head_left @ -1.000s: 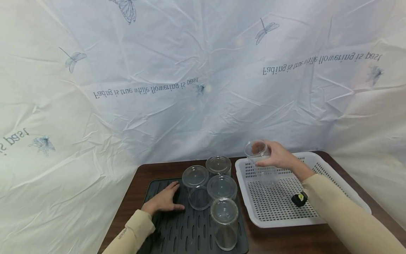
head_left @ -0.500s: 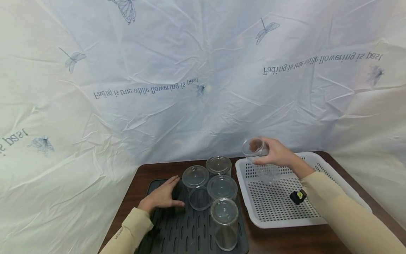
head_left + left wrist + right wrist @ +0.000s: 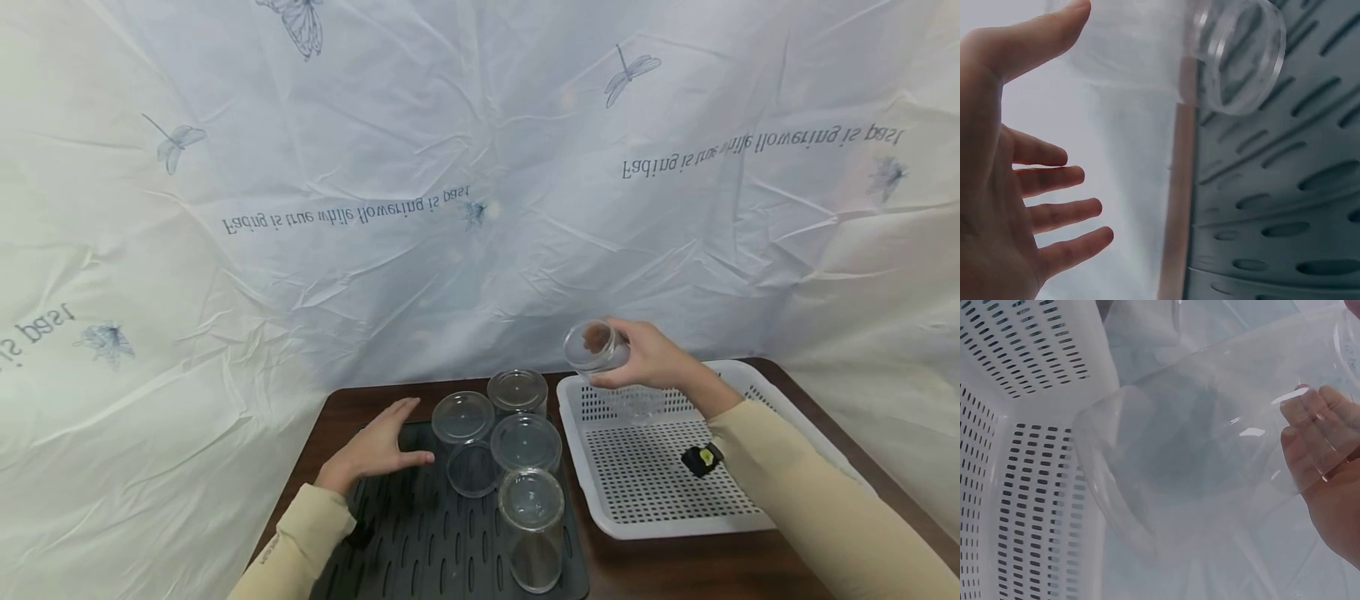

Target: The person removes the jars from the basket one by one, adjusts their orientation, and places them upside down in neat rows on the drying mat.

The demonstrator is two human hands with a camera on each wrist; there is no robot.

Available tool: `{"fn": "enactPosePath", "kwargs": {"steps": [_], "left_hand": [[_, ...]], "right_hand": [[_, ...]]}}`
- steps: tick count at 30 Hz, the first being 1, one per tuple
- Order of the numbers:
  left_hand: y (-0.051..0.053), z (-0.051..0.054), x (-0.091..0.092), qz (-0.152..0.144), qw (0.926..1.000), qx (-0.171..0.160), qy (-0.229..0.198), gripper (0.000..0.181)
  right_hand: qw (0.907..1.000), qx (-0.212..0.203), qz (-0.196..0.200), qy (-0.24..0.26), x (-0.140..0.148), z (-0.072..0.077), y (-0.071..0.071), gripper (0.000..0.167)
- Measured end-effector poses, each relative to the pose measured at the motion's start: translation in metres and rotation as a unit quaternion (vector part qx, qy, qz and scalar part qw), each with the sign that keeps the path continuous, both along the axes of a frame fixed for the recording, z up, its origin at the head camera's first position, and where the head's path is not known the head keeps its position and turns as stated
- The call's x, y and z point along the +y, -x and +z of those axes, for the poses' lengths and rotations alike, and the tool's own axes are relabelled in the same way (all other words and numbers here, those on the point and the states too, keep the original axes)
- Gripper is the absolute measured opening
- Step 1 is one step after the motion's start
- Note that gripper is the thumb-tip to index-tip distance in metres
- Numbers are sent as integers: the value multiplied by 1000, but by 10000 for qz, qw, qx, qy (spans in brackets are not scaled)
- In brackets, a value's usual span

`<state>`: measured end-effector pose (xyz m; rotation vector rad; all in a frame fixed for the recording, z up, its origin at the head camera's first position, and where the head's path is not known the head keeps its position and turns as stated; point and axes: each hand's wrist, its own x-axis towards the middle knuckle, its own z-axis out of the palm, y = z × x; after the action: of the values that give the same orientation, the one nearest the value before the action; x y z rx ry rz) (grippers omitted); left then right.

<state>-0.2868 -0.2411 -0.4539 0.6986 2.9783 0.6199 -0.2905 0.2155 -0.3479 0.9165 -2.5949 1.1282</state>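
My right hand grips a clear cup and holds it tilted over the far left part of the white basket. In the right wrist view, the fingers curl round one end of the cup, its wide end towards the basket wall. My left hand hovers over the back left of the dark mat, fingers straight, thumb spread, holding nothing. Just to its right stands a clear cup, apart from the thumb. Several more clear cups stand along the mat's right side, among them the nearest one.
The white perforated basket lies right of the mat on a brown table. A black strap with a yellow-green mark sits at my right wrist. Behind the table hangs a pale printed sheet.
My right hand has shifted slightly left and up with the cup, which tilts more. My left hand has risen and moved a little back and left. The standing cups stay put.
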Motion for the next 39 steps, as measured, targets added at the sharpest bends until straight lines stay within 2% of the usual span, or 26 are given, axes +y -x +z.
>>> {"fn": "enactPosePath", "kwargs": {"steps": [5,13,19,23,27,33,39], "left_hand": [[0,12,5,19,9998,101,-198,107],[2,25,13,-69,9987,186,-463,100],[1,33,18,-193,9969,300,-697,96],[-1,41,23,-237,9954,378,-850,94],[-3,47,31,-309,9934,458,-1003,92],[-3,56,45,-437,9885,442,-1379,88],[-1,68,57,-496,9883,427,-1377,86]], "right_hand": [[9999,-24,-31,-118,-5,7,-3,57],[9988,366,-145,-302,-13,14,-2,58],[9973,571,-90,-448,-21,16,-1,63],[9963,661,12,-541,-28,19,-2,59],[9947,732,70,-718,-35,21,-6,55],[9926,794,98,-914,-45,24,-10,57],[9874,1082,150,-1144,-53,30,-11,56]]}}
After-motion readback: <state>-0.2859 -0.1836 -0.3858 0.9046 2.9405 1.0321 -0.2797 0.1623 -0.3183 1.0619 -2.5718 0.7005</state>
